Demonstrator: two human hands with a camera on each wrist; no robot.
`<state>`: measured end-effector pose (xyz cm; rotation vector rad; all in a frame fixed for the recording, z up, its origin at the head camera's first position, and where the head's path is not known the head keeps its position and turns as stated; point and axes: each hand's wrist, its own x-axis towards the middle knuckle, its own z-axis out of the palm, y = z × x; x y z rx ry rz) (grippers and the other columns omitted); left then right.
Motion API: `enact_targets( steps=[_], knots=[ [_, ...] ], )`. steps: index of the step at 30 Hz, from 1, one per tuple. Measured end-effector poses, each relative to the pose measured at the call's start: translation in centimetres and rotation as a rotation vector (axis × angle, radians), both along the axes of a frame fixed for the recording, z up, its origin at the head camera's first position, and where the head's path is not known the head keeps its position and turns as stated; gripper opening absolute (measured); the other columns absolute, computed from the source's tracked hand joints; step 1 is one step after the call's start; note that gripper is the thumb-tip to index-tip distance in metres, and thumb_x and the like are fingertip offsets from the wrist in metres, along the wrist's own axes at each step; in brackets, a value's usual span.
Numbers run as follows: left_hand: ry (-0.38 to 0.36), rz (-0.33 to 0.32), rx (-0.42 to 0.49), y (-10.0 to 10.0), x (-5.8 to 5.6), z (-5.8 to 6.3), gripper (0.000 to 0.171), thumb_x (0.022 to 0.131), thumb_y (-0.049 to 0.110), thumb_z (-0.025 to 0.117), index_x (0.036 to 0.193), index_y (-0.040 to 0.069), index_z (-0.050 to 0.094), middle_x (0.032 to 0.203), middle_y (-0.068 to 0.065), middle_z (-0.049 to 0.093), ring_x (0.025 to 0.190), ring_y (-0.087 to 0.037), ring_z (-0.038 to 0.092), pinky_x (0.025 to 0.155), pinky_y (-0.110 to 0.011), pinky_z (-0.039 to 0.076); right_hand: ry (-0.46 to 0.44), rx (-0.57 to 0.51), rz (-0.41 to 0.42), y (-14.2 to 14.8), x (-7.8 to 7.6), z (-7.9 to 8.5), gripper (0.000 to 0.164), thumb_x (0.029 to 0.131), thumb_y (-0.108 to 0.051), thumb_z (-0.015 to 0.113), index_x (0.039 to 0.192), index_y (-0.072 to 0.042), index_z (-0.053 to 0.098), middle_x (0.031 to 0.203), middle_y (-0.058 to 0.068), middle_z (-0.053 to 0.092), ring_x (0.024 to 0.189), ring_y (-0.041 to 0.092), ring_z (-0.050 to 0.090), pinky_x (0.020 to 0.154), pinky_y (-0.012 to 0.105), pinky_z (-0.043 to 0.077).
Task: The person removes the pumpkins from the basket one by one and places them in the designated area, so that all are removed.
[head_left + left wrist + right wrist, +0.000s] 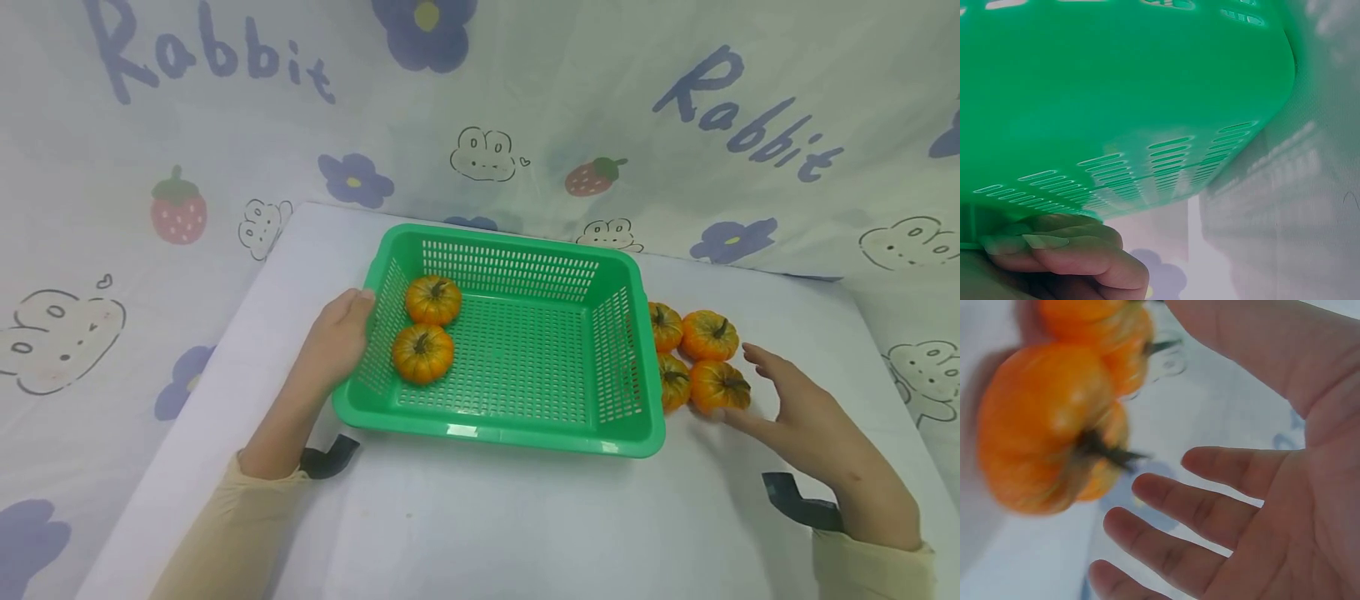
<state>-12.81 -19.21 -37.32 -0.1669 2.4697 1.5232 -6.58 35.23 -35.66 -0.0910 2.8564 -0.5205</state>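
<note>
A green plastic basket (498, 442) with slotted walls sits on the white table, two small orange pumpkins (423, 354) at its left inner side. My left hand (339, 337) grips the basket's left rim, thumb on top; in the left wrist view its curled fingers (1085, 250) show against the basket's outer wall (1116, 81). Several more pumpkins (709, 335) cluster just outside the basket's right wall, which partly hides two of them. Beside this cluster is my right hand (813, 421), fingers spread and holding nothing. The right wrist view shows its palm facing a pumpkin (1047, 431), with a gap between.
A pale cloth (420, 108) printed with rabbits, flowers and strawberries hangs behind and around the table. White tabletop (495, 525) stretches in front of the basket. Dark straps (801, 504) sit at both wrists.
</note>
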Motion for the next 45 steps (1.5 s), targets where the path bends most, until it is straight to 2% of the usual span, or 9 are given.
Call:
enact_targets(
  steps=[5,12,18,24,29,35,45],
  knots=[
    [0.003,0.003,-0.006,0.0,0.0,0.0,0.062,0.112,0.053,0.024,0.131,0.0,0.05,0.103,-0.022,0.062,0.082,-0.031,0.068,0.064,-0.04,0.063,0.028,0.002,0.037,-2.3,-0.4,1.9,0.11,0.089,-0.054,0.081,0.164,-0.002,0.021,0.154,0.037,0.036,0.129,0.062,0.041,0.093,0.083,0.04],
    [-0.002,0.002,-0.003,-0.1,0.0,-0.1,0.063,0.112,0.053,0.024,0.132,0.0,0.05,0.105,-0.022,0.062,0.083,-0.032,0.067,0.066,-0.04,0.063,0.101,-0.063,0.149,-6.2,-1.6,5.3,0.1,0.087,-0.047,0.085,0.163,-0.01,0.031,0.16,0.024,0.038,0.142,0.053,0.034,0.103,0.08,0.034],
    [0.004,0.003,0.002,-0.1,-0.2,-0.2,0.061,0.113,0.052,0.024,0.13,0.0,0.051,0.105,-0.022,0.061,0.084,-0.032,0.067,0.065,-0.041,0.063,0.105,-0.051,0.278,-9.9,-3.3,7.5,0.096,0.088,-0.044,0.086,0.162,-0.013,0.034,0.158,0.018,0.043,0.143,0.045,0.037,0.108,0.074,0.037],
    [0.004,0.009,0.027,-0.1,-0.3,-0.4,0.059,0.113,0.052,0.026,0.127,0.0,0.051,0.103,-0.024,0.061,0.081,-0.034,0.068,0.063,-0.043,0.064,0.079,-0.012,0.401,-14.2,-4.8,8.8,0.093,0.091,-0.044,0.083,0.163,-0.014,0.032,0.162,0.012,0.038,0.149,0.036,0.034,0.112,0.065,0.039],
    [0.007,0.012,0.023,-0.1,-0.2,-0.4,0.059,0.113,0.052,0.026,0.125,0.0,0.051,0.101,-0.024,0.062,0.08,-0.035,0.069,0.062,-0.043,0.063,0.078,0.026,0.571,-18.2,-6.0,8.7,0.093,0.091,-0.043,0.083,0.164,-0.017,0.032,0.164,0.008,0.038,0.15,0.031,0.035,0.109,0.058,0.047],
    [0.008,0.012,0.023,-0.1,-0.2,-0.5,0.06,0.113,0.052,0.026,0.125,0.0,0.051,0.102,-0.024,0.062,0.08,-0.035,0.07,0.062,-0.043,0.064,0.062,0.074,0.71,-22.6,-7.7,7.4,0.095,0.087,-0.041,0.087,0.163,-0.015,0.036,0.162,0.008,0.041,0.15,0.03,0.037,0.114,0.052,0.044],
    [0.008,0.015,-0.005,0.0,-0.3,-0.4,0.06,0.113,0.052,0.025,0.125,0.0,0.051,0.101,-0.023,0.062,0.079,-0.033,0.069,0.061,-0.042,0.064,-0.035,0.074,0.834,-27.4,-9.6,4.7,0.092,0.088,-0.039,0.087,0.162,-0.016,0.037,0.162,0.006,0.043,0.148,0.025,0.041,0.115,0.045,0.045]
  ],
)
